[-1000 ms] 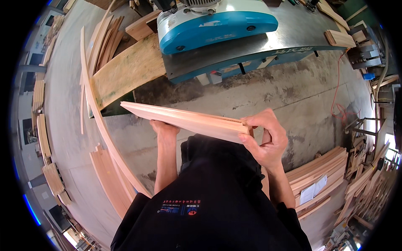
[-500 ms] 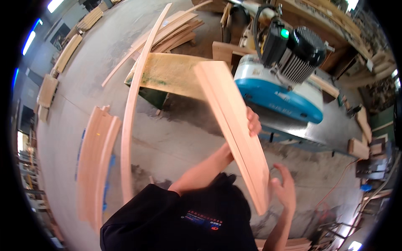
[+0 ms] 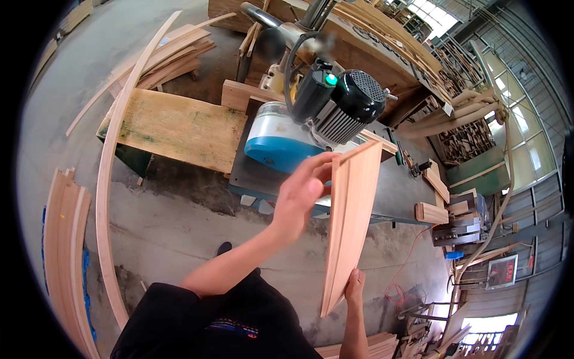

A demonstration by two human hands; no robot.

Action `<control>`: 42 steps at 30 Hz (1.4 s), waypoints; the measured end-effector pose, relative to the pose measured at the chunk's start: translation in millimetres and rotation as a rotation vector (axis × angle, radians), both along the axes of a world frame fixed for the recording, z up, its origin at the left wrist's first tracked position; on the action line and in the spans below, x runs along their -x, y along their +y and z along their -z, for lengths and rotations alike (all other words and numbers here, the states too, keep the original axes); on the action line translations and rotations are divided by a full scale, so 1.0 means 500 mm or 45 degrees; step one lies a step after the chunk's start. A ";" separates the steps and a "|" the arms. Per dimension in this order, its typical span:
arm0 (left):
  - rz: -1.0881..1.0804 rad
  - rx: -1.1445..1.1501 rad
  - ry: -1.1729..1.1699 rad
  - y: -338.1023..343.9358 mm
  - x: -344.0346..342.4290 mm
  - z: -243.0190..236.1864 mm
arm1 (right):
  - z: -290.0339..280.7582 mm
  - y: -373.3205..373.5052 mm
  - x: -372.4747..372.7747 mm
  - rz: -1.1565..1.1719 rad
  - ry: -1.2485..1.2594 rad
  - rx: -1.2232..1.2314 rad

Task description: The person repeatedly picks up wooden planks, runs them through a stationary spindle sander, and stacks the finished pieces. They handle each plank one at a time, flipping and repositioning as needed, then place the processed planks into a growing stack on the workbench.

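A pale wooden board [image 3: 354, 224] with a grooved, moulded face is held up in front of me, its far end tilted away. My left hand [image 3: 299, 194] grips its left edge near the far end, the fingers partly hidden behind the wood. Close to the board's near end, my right hand [image 3: 354, 286] is closed on the right edge, thumb on the face. Just beyond the board stands a machine with a blue and white housing [image 3: 278, 140] and a black motor [image 3: 359, 96], lit by a green light [image 3: 330, 79].
The machine's grey metal table [image 3: 394, 182] runs behind the board. A wooden platform [image 3: 179, 122] joins it at left, with a long thin strip [image 3: 107, 179] leaning across. Stacked boards [image 3: 66, 233] stand at far left; more planks [image 3: 173, 60] lie behind. A red cord [image 3: 409, 263] trails over the floor.
The board has turned more upright and its grooved face has swung round. My left hand has shifted to its far left edge, and my right hand has closed on the near end. The view has swung right.
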State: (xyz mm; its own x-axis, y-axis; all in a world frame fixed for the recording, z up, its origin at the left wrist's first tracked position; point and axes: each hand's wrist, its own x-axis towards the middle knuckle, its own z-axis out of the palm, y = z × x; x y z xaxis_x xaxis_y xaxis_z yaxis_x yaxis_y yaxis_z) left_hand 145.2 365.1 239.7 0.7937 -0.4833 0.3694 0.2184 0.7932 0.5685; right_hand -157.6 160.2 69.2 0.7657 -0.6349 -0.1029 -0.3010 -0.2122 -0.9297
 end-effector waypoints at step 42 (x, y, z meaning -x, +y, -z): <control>0.291 -0.317 0.216 -0.053 -0.039 0.042 | 0.047 0.055 0.014 0.324 0.051 0.151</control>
State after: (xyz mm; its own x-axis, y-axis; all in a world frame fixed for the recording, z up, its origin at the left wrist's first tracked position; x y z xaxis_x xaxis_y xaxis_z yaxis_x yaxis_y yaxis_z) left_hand 164.8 338.7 218.9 0.6946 -0.7136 0.0905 0.4818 0.5549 0.6782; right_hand -164.6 187.6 45.8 0.5770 -0.8156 -0.0435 -0.3947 -0.2318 -0.8891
